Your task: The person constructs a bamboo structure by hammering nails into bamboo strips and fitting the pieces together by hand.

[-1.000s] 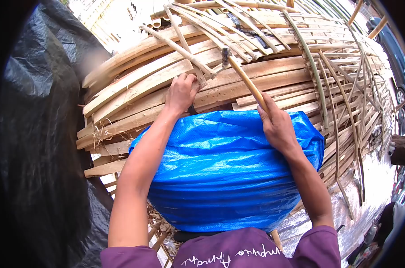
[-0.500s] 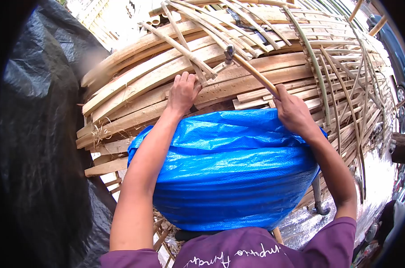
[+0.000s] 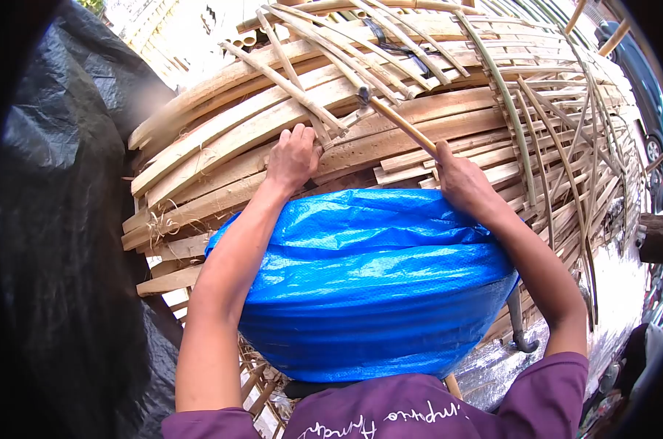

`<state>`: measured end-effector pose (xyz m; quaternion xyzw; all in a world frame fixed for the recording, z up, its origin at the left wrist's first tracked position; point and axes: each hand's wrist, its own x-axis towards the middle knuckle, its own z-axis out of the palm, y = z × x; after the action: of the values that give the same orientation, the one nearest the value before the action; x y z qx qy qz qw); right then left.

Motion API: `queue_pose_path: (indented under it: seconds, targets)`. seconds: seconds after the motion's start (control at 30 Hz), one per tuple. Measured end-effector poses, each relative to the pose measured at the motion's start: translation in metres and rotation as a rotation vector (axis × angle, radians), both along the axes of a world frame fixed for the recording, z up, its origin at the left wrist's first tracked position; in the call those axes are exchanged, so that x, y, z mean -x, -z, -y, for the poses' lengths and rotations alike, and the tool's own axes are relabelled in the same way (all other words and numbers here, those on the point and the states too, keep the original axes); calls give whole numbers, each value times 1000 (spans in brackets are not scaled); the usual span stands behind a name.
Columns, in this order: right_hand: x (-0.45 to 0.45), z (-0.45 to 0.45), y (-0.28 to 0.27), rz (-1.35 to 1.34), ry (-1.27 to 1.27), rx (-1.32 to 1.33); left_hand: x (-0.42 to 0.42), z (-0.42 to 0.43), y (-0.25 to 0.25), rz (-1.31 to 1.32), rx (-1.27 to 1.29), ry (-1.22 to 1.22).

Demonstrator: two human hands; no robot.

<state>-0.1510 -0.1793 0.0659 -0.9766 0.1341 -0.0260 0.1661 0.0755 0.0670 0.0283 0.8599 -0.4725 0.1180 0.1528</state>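
My right hand (image 3: 465, 181) is wrapped round the wooden handle of a hammer (image 3: 401, 121). The dark hammer head (image 3: 364, 96) is over the crossed bamboo sticks, up and to the right of my left hand. My left hand (image 3: 293, 159) is closed at the lower end of a bamboo stick (image 3: 280, 50), where it meets another slanted stick (image 3: 276, 84). The fingers partly hide this joint, and any nail there is too small to make out. Beneath both hands lie long sawn wooden planks (image 3: 412, 117).
A blue tarp (image 3: 375, 285) covers my lap. Black plastic sheeting (image 3: 68, 219) hangs at the left. A lattice of bamboo strips (image 3: 551, 139) spreads right, with a parked car (image 3: 631, 80) beyond. A metal hook-shaped bar (image 3: 520, 329) is near my right arm.
The view has shifted a little. My right hand and the hammer have moved slightly left, with the hammer head a bit lower. My left hand stays at the stick joint.
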Motion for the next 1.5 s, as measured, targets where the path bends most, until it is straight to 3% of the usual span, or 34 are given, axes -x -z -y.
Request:
queue_pose_path:
  seconds: [0.43, 0.67, 0.83, 0.9, 0.97, 1.37, 1.5]
  targets:
    - [-18, 1, 9, -80, 0, -61, -1, -2, 10, 36, 107, 15]
    - [-8, -9, -27, 213, 69, -134, -10, 5, 32, -84, 218, 77]
    - [-5, -16, -70, 448, 93, -277, -7, 7, 28, -2, 246, 49]
    - [2, -14, -47, 410, 62, -295, -9, 5, 33, -11, 218, 30]
    - [12, -2, -13, 45, 22, -111, -6, 6, 34, 24, 242, -38]
    - [9, -2, -8, 35, 41, -121, -6, -1, 32, -19, 95, 3]
    - [10, -5, -12, 0, 70, -118, -1, 1, 27, -145, 219, -22]
